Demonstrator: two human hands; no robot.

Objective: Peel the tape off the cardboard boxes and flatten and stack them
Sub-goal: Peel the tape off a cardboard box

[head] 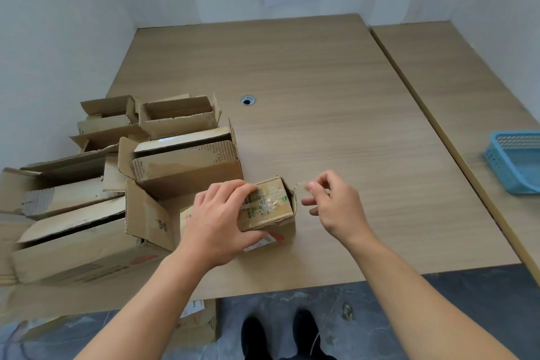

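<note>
A small taped cardboard box (270,207) stands on the wooden table (321,126) near its front edge. My left hand (217,222) grips the box from the left, fingers over its top and thumb along its front. My right hand (333,204) hovers just right of the box and pinches a strip of clear tape (299,185) that runs back to the box's top right edge. More clear tape lies wrinkled across the printed label on the box top.
Several opened cardboard boxes (181,164) crowd the table's left side, some with flaps up. A blue plastic basket (514,164) sits on the adjoining table at the right. A cable hole (247,100) is in the tabletop. More boxes (198,321) lie on the floor below.
</note>
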